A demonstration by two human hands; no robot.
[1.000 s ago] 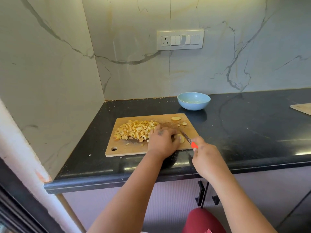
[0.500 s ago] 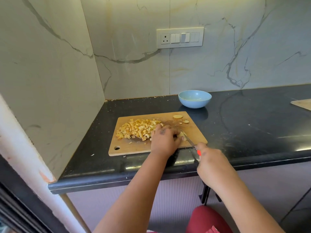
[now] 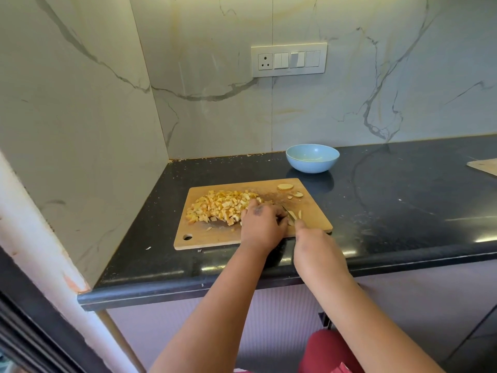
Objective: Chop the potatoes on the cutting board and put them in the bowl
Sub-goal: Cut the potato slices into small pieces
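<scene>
A wooden cutting board (image 3: 215, 238) lies on the black counter. A heap of diced potato (image 3: 220, 204) covers its left half. Two potato slices (image 3: 285, 187) lie at its far right corner, and thin cut strips (image 3: 299, 214) lie beside the blade. My left hand (image 3: 262, 224) is curled over a potato piece that it hides, right of the heap. My right hand (image 3: 313, 244) grips a knife (image 3: 288, 212); its blade points away from me against my left fingers, and the handle is hidden in my fist. A light blue bowl (image 3: 312, 158) stands behind the board with no potato in it.
The counter (image 3: 403, 205) runs to the right, dusted with crumbs. Another wooden board's corner (image 3: 484, 166) shows at the right edge. Marble walls close the left and back. A switch plate (image 3: 289, 60) hangs on the back wall. The counter's front edge is under my forearms.
The knife blade has moved forward, close against my left fingers, and my right hand now covers the red handle. Thin cut strips now lie right of the blade.
</scene>
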